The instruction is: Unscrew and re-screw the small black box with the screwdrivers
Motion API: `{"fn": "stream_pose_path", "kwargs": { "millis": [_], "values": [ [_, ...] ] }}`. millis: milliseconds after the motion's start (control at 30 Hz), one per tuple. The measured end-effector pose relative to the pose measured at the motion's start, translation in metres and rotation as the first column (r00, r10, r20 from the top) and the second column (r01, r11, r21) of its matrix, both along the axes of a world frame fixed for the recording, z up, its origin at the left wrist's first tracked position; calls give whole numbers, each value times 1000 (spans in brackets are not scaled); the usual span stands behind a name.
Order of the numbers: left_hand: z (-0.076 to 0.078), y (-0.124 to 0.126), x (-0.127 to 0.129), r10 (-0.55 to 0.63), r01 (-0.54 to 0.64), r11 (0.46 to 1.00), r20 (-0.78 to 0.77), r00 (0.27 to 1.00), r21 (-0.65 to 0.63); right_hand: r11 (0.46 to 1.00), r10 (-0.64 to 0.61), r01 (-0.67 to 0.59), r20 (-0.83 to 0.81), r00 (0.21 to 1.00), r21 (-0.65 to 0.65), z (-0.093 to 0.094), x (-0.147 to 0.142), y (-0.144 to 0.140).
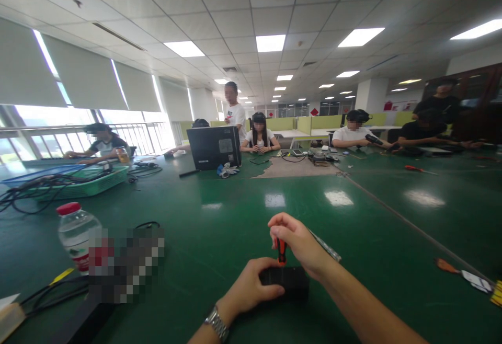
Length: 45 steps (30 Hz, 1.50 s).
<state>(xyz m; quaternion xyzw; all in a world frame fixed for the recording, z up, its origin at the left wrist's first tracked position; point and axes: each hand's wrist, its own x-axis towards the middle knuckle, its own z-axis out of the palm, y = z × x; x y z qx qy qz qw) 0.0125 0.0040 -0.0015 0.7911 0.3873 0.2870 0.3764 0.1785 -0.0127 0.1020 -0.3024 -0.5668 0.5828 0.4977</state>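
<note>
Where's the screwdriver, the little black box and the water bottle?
screwdriver (281, 251), head view, on its orange and black handle below the fist.
black box (292, 283), head view, on its front side.
water bottle (74, 229), head view, on its clear shoulder under the red cap.

No text can be read: the water bottle (77, 235) at lower left has a red-and-white label too blurred to make out, and the pale sticker on the black computer case (214, 147) is illegible.

A: Where's the camera sitting?
B: Just the one, head-worn, looking forward and slightly down across the green table (243, 197), hands right up close at the bottom edge.
</note>
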Motion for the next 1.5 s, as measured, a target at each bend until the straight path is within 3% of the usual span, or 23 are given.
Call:
{"fn": "stream_pose_path", "kwargs": {
  "millis": [100, 233, 367, 533, 667, 833, 967, 1100, 1267, 1400, 1500],
  "values": [
    [-1, 0, -1, 7, -7, 1000, -15, 1000, 2, 998, 58, -58, -4, 998, -25, 0, 0, 1],
    [-1, -1, -1, 25, -24, 1000, -42, 999, 6, 1000, -3, 3, -8, 1000, 7, -1, 0, 1],
    [-1, -1, 0, 8, -8, 1000, 2, 1000, 16, 997, 76, -77, -45, 996, -21, -1, 0, -1],
    [0, -1, 0, 10, -10, 1000, -6, 1000, 9, 1000, 5, -5, -22, 1000, 5, -1, 0, -2],
    [0, -2, 0, 8, -8, 1000, -6, 1000, 16, 997, 73, -73, -11, 997, -23, 0, 1, -1],
    [1, -1, 0, 3, -3, 1000, -11, 1000, 5, 1000, -13, 13, -27, 1000, -4, -1, 1, -1],
    [2, -2, 0, -11, 11, 1000, 2, 1000, 3, 996, 80, -81, -34, 996, -44, -2, 2, 0],
    [2, -2, 0, 18, -18, 1000, -36, 999, 12, 1000, -11, 10, -53, 999, -29, -2, 2, 0],
    [1, -2, 0, -6, 6, 1000, -4, 1000, 19, 994, 86, -88, -37, 996, -64, -1, 1, 0],
    [2, -2, 0, 5, -5, 1000, -31, 1000, 14, 1000, -1, 1, -30, 1000, -12, -1, 0, -1],
    [2, -2, 1, -5, 5, 1000, -24, 1000, 18, 997, 68, -69, -16, 998, -40, 0, 1, -1]
  ]
}}
